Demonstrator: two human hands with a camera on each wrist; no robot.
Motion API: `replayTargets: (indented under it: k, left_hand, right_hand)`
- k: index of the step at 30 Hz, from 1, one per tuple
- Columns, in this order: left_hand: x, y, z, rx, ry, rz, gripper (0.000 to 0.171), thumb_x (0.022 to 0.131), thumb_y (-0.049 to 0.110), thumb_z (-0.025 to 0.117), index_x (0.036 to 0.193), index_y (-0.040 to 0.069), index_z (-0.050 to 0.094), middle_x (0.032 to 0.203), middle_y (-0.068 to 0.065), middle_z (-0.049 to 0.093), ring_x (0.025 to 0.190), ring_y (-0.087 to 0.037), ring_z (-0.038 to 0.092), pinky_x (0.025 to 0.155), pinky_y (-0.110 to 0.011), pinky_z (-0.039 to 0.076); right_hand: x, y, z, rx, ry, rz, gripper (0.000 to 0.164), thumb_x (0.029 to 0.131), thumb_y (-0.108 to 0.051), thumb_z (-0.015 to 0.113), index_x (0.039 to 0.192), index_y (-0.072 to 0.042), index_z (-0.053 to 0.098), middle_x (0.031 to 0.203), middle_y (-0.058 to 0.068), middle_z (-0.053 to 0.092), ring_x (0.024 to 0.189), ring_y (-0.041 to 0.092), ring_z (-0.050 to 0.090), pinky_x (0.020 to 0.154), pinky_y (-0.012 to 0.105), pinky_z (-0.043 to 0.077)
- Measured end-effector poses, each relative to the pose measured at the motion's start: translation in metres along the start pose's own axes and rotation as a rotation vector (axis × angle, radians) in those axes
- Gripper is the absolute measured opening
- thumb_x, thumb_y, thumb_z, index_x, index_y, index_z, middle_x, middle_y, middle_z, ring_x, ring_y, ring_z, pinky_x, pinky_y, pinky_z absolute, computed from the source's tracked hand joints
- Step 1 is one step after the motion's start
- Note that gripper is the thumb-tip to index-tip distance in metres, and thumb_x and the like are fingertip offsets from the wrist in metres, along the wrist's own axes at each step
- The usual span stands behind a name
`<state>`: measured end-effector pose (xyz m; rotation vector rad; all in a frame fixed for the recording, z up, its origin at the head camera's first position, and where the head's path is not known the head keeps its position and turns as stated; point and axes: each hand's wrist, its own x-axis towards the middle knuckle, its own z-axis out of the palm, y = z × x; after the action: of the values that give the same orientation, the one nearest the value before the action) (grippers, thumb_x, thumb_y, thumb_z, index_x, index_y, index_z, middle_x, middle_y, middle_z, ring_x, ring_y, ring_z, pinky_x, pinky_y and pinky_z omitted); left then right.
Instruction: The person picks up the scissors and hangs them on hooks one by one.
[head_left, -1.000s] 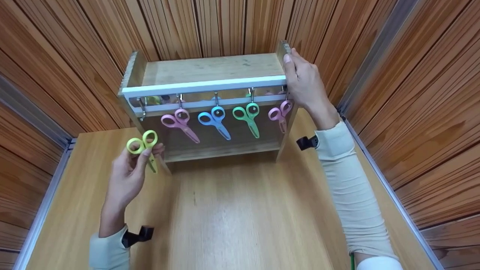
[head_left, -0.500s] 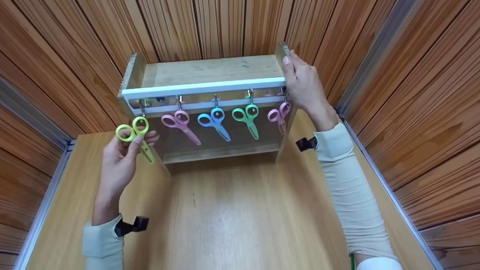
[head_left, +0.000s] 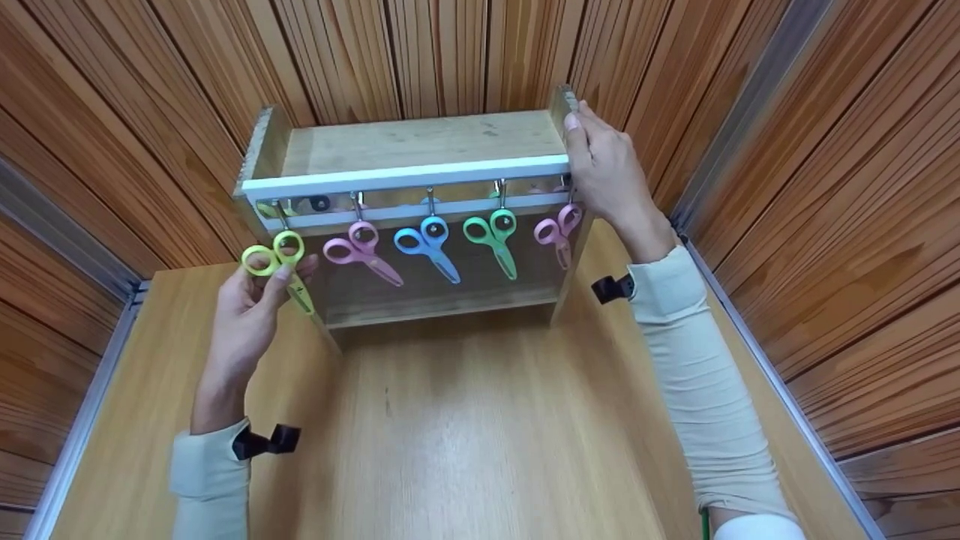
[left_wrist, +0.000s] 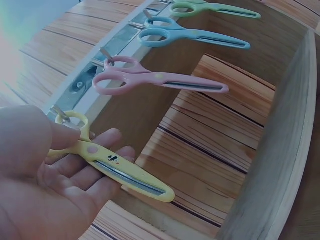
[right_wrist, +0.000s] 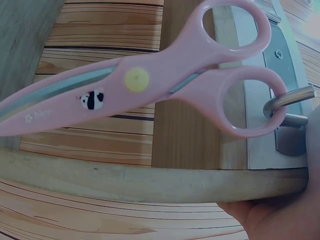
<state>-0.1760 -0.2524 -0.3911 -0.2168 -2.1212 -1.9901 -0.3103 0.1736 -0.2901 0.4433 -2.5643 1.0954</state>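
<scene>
My left hand [head_left: 246, 319] pinches a pair of yellow scissors [left_wrist: 132, 177] between thumb and fingers, blades slanting down to the right. One finger loop lies at the leftmost metal hook [left_wrist: 61, 114] of a wooden rack [head_left: 420, 140], the hook's tip showing inside the loop in the left wrist view. My right hand [head_left: 611, 169] holds the rack's right side panel at the top. Close by it hangs a pair of pink scissors [right_wrist: 165, 72] with a panda print, one loop over its hook.
Along the rack's mirrored front rail hang pink scissors [head_left: 364, 251], blue scissors [head_left: 429, 244] and green scissors [head_left: 497, 238], each on a hook. The rack stands on a wooden table [head_left: 465, 420], near the wood-plank back wall [head_left: 442, 52]. Another plank wall [head_left: 862, 225] rises on the right.
My left hand has raised the yellow scissors from below the rail up to the leftmost hook, shifting left and then slightly back right. My right hand stays on the rack.
</scene>
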Motion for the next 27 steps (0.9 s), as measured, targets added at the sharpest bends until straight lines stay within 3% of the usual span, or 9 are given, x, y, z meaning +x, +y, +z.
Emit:
replayTargets:
  k: [10, 17, 22, 27]
  left_hand:
    - [0.002, -0.002, -0.003, -0.016, -0.017, -0.080, 0.032, 0.110, 0.028, 0.054, 0.132, 0.004, 0.056, 0.120, 0.006, 0.079, 0.116, -0.009, 0.074, 0.102, -0.019, 0.056]
    - [0.001, -0.007, -0.004, -0.034, 0.003, -0.063, 0.028, 0.110, 0.024, 0.052, 0.127, 0.001, 0.055, 0.120, 0.004, 0.078, 0.118, -0.011, 0.074, 0.102, -0.022, 0.057]
    - [-0.002, -0.010, -0.007, -0.017, 0.019, -0.077, 0.034, 0.111, 0.027, 0.052, 0.136, 0.005, 0.054, 0.122, 0.008, 0.075, 0.117, -0.008, 0.073, 0.100, -0.022, 0.059]
    - [-0.009, -0.014, -0.012, 0.009, 0.011, -0.110, 0.041, 0.111, 0.029, 0.052, 0.145, 0.007, 0.050, 0.127, 0.007, 0.071, 0.117, -0.010, 0.072, 0.099, -0.022, 0.059]
  right_hand:
    - [0.000, -0.001, 0.000, 0.003, -0.008, 0.015, 0.063, 0.113, -0.049, 0.030, 0.152, -0.005, 0.054, 0.171, 0.010, 0.034, 0.162, 0.026, 0.030, 0.134, 0.043, 0.023]
    - [0.003, -0.001, 0.002, 0.008, 0.005, -0.009, 0.063, 0.113, -0.048, 0.031, 0.150, -0.003, 0.055, 0.170, 0.014, 0.036, 0.161, 0.026, 0.030, 0.134, 0.042, 0.024]
    - [0.004, -0.002, 0.004, 0.019, 0.011, -0.011, 0.061, 0.113, -0.045, 0.033, 0.151, -0.002, 0.054, 0.169, 0.015, 0.037, 0.161, 0.027, 0.031, 0.133, 0.043, 0.025]
    - [0.001, -0.004, 0.003, 0.090, -0.034, 0.042, 0.066, 0.111, -0.050, 0.039, 0.158, -0.004, 0.045, 0.174, 0.011, 0.028, 0.162, 0.029, 0.028, 0.134, 0.044, 0.024]
